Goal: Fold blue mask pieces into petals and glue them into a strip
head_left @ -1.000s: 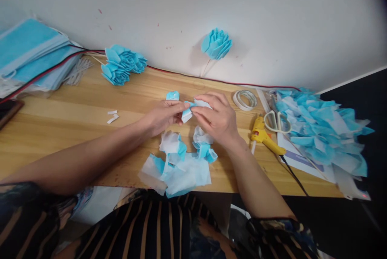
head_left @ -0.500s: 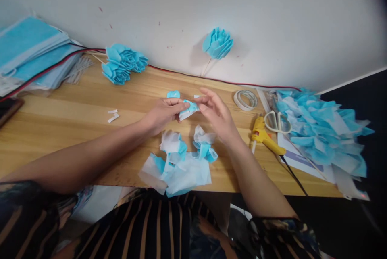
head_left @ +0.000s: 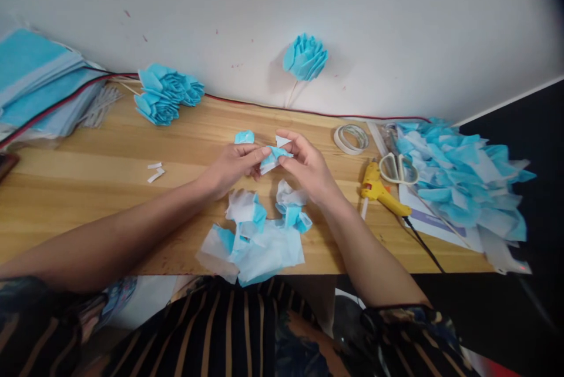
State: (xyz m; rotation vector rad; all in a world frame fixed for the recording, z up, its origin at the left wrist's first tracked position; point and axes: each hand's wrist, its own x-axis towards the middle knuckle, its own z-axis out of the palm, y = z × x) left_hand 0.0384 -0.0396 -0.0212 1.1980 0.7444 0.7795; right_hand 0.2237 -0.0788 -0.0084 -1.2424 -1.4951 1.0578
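Between my two hands is a small folded piece of blue and white mask fabric (head_left: 272,159). My left hand (head_left: 233,167) pinches its left end between thumb and fingers. At its right end, my right hand (head_left: 306,164) has closed thumb and fingers on it. A small blue folded piece (head_left: 244,137) lies just beyond my left hand, and a white scrap (head_left: 282,141) shows by my right fingers. Loose blue and white fabric pieces (head_left: 268,248) lie crumpled in front of me, near the table's front edge.
Blue fabric flowers (head_left: 165,92) lie at the back left, and one flower (head_left: 305,57) leans on the wall. Stacked masks (head_left: 35,77) sit far left. To the right are a tape roll (head_left: 351,140), yellow glue gun (head_left: 379,192), scissors (head_left: 399,169) and a fabric heap (head_left: 471,177).
My right thumb and fingers have closed onto the right end of the fabric piece, where they were looser before. The whole view has shifted slightly.
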